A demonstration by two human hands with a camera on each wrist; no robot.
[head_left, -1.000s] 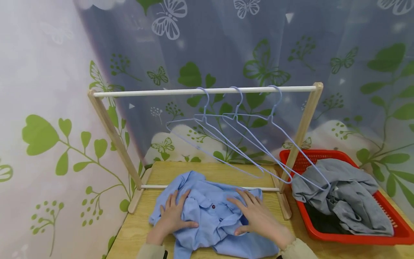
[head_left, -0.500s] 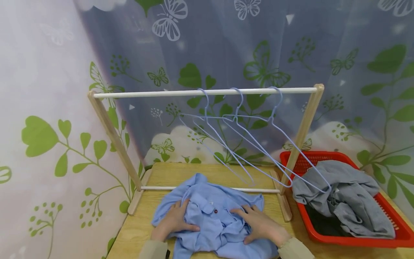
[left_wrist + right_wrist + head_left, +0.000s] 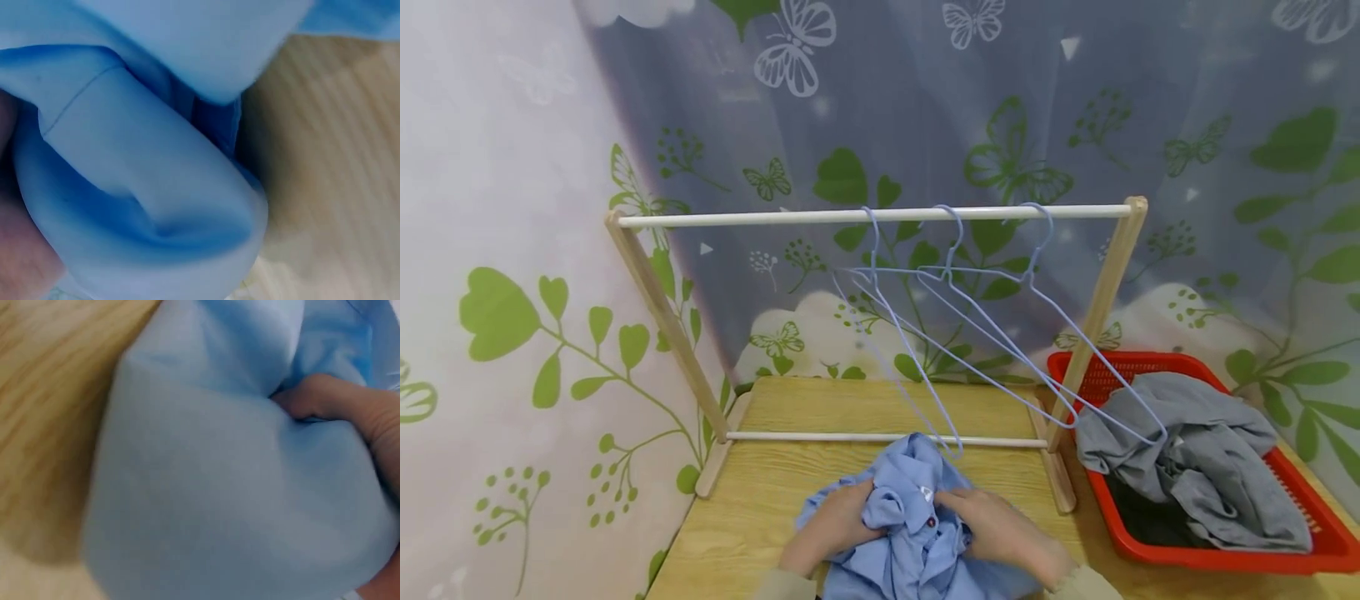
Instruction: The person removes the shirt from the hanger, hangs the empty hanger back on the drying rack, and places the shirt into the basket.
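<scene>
A light blue shirt [image 3: 910, 550] lies bunched on the wooden table in the head view, its collar area and a dark red button facing up. My left hand [image 3: 838, 521] grips the shirt's left side, thumb toward the middle. On the other side my right hand [image 3: 1000, 529] grips the cloth near the button. Folds cover most fingers of both hands. The left wrist view is filled by a rounded fold of the shirt [image 3: 156, 156], with part of the hand at the left edge. In the right wrist view the thumb [image 3: 319, 399] presses into the shirt [image 3: 206, 469].
Behind the shirt stands a wooden rack with a white top rod [image 3: 737, 219] and a lower rod [image 3: 820, 437]. Three lilac hangers [image 3: 953, 242] hang from it. A red basket [image 3: 1150, 557] at the right holds grey clothing [image 3: 1217, 467] and something black.
My hands went from spread fingers on the shirt to gripping it. They moved closer together, gathering the cloth into a narrower bundle nearer me. The left hanger has swung round.
</scene>
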